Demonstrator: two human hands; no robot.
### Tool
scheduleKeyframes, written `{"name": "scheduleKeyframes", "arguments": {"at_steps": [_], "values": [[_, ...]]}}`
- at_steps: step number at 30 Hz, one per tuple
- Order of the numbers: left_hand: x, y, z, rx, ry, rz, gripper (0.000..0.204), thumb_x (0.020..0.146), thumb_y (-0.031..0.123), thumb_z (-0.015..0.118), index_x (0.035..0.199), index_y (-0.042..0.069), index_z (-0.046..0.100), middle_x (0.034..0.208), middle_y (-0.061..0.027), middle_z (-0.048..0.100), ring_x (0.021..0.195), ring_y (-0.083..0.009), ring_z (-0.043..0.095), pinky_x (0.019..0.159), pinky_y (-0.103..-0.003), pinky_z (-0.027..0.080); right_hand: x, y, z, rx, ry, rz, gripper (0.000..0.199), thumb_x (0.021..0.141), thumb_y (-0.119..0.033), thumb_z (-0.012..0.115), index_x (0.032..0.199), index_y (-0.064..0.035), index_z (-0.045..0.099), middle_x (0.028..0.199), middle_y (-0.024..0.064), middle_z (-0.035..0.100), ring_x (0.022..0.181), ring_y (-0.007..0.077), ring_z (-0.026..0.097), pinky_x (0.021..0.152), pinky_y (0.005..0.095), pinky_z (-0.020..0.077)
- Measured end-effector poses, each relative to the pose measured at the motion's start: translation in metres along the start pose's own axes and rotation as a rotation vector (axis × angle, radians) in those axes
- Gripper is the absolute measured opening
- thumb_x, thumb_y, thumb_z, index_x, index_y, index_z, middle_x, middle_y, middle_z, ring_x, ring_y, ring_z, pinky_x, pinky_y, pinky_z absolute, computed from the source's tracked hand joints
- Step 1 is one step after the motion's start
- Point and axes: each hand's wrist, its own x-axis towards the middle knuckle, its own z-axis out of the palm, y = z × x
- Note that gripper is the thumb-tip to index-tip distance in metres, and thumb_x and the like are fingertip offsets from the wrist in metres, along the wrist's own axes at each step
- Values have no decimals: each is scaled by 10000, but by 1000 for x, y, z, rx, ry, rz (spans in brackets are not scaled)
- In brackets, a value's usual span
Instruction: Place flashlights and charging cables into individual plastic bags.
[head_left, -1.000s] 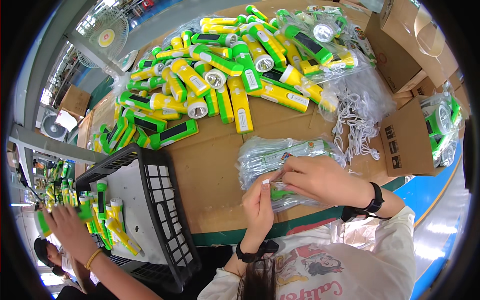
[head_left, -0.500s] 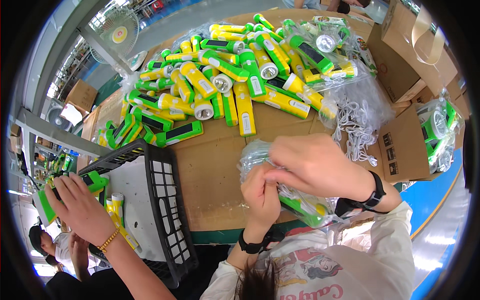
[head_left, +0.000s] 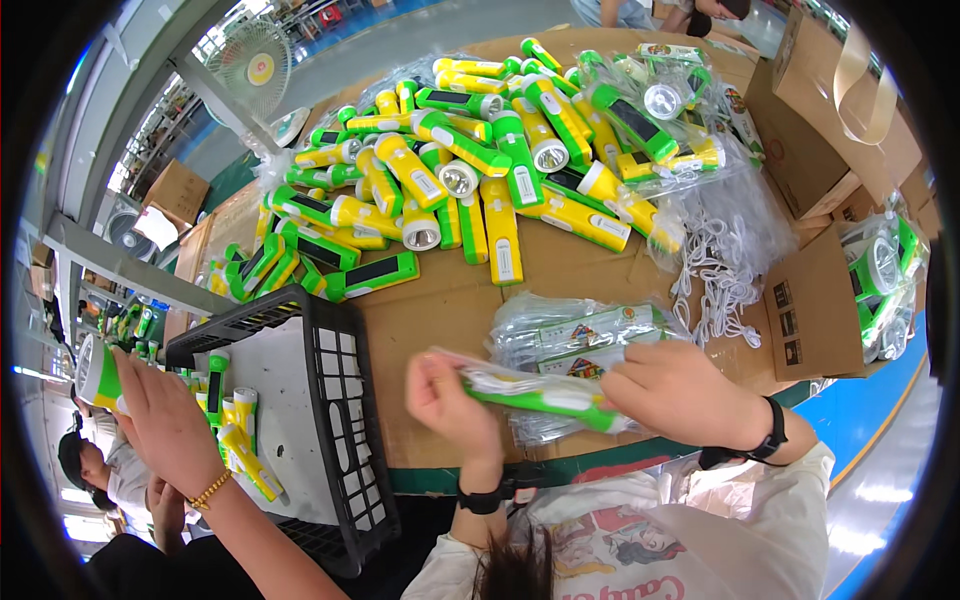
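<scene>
A green and yellow flashlight in a clear plastic bag (head_left: 535, 392) is held lengthwise between my hands, above the table's near edge. My left hand (head_left: 452, 410), somewhat blurred, has its fingers curled at the bag's left end. My right hand (head_left: 690, 393) is closed on the right end of the bagged flashlight. Just beyond lies a stack of clear plastic bags (head_left: 515, 330) with white and green printed strips, partly hidden by my hands and the flashlight.
Loose green and yellow flashlights (head_left: 410, 170) pile up at the back. White cables (head_left: 718, 275) and cardboard boxes (head_left: 815, 310) are at right. A black crate (head_left: 335, 400) stands left, where a co-worker's hand (head_left: 170, 425) holds another flashlight (head_left: 98, 372).
My hands were together over the bagged flashlight; now they are apart at its two ends, with it raised level between them. The stack of bags has come into sight. The co-worker's flashlight has turned.
</scene>
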Motion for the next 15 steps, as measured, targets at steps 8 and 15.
{"name": "scheduleKeyframes", "arguments": {"at_steps": [8, 15], "values": [[24, 4, -15, -85, 134, -192, 264, 1057, 184, 503, 833, 51, 538, 789, 21, 549, 746, -64, 506, 723, -232, 435, -11, 9, 6, 402, 289, 227, 114, 942, -117, 608, 893, -56, 526, 734, 60, 550, 554, 189, 575, 500, 344, 448], [-2, 0, -29, 470, -440, -18, 179, 950, 107, 632, 1102, 11, 632, 1014, -100, 699, 979, -223, 656, 903, -353, 495, 24, 105, -36, 322, 1031, 444, 197, 1040, -152, 509, 881, -38, 515, 666, -39, 458, 515, 52, 450, 475, 230, 376]]}}
